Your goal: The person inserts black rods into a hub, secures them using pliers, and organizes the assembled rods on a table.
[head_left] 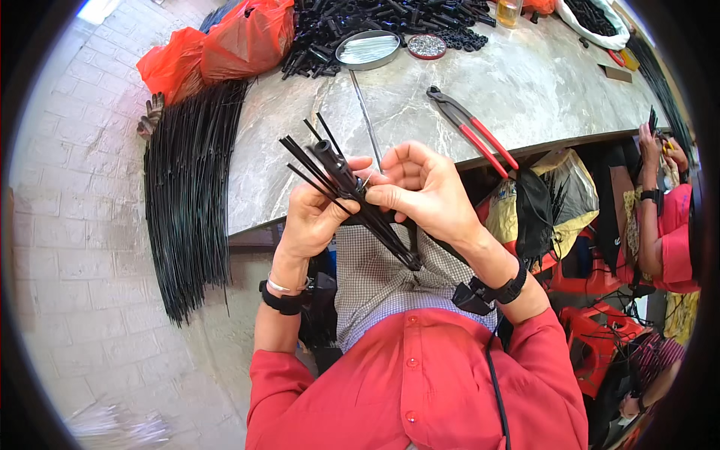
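Note:
My left hand [310,221] is closed round a bundle of thin black rods [386,244] and a black hollow tube [335,163]. The rods fan out round the tube's open upper end, and their lower ends come together above my lap. My right hand [429,196] is closed in a pinch against the bundle, just beside the tube. Between its thumb and fingers shows a thin shiny wire [367,178], partly hidden by the fingers. Pliers with red handles [480,139] lie open on the table, beyond my right hand.
On the grey marbled table [277,135] stand a metal dish [367,51] of silvery wires and a round red-rimmed tray [427,46]. Black tubes [330,37] are heaped behind. Long black rods [187,195] hang over the left edge by red bags [247,45]. A co-worker's hand [649,146] is far right.

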The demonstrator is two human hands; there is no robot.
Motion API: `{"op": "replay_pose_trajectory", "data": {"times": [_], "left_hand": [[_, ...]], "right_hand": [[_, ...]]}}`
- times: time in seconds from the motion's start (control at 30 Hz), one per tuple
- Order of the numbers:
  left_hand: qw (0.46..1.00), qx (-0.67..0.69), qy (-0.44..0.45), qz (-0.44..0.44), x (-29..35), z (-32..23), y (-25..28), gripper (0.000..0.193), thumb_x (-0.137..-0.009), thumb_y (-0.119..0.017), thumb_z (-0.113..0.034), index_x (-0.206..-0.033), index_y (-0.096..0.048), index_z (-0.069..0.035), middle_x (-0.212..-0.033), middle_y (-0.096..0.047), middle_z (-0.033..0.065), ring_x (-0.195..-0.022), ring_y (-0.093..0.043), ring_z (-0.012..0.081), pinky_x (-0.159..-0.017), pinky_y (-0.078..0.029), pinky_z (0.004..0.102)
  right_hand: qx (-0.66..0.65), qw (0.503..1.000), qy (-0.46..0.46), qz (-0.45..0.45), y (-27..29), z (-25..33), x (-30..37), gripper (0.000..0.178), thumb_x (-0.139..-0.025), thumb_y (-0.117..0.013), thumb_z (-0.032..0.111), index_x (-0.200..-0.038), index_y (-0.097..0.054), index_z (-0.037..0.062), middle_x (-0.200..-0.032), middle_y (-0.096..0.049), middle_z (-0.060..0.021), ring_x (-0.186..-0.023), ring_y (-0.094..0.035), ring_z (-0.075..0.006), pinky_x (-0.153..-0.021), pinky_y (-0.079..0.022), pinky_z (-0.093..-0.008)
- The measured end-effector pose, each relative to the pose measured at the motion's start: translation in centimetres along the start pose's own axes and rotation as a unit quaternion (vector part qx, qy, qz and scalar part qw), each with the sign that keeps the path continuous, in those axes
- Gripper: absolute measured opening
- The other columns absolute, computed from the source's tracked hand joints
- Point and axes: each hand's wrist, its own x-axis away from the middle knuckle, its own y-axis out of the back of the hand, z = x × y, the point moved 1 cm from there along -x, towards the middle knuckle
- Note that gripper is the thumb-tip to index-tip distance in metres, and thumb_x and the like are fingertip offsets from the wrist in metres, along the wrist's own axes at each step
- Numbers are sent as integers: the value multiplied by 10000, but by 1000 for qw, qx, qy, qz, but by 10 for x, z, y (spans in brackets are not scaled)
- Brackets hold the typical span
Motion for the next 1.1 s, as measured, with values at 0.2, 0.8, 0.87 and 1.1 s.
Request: {"op": "replay_pose_trajectory", "data": {"times": [0.2,0.8,0.87,1.1], "left_hand": [[1000,8,-21,9,-6,12,4,479,-884,-663,-186,-1273,-514,50,-1130,-632,113,-977,-622,173,-855,-507,291],[976,210,15,57,-12,13,-23,742,-926,-510,-509,-1385,-331,47,-954,-581,65,-875,-566,154,-832,-461,330],[971,235,11,46,-13,14,-30,820,-892,-487,-597,-1380,-333,45,-921,-550,57,-827,-529,145,-784,-448,339],[990,123,-69,-9,-15,17,-49,938,-717,-584,-752,-1264,-435,-6,-729,-427,-44,-644,-435,63,-585,-374,228]], "right_hand": [[77,979,191,2,9,-6,-14,386,-716,-793,106,-1010,-573,-11,-858,-589,-26,-789,-571,-71,-615,-495,-216],[3,990,97,99,15,22,-14,434,-756,-721,16,-1123,-498,-45,-914,-584,-116,-641,-660,-183,-570,-555,-265],[-33,989,76,121,18,22,-16,428,-760,-716,5,-1116,-487,-57,-893,-605,-129,-644,-672,-205,-557,-568,-289],[-34,990,58,125,16,19,-15,406,-774,-716,-28,-1112,-490,-39,-934,-598,-121,-715,-679,-237,-608,-602,-357]]}}
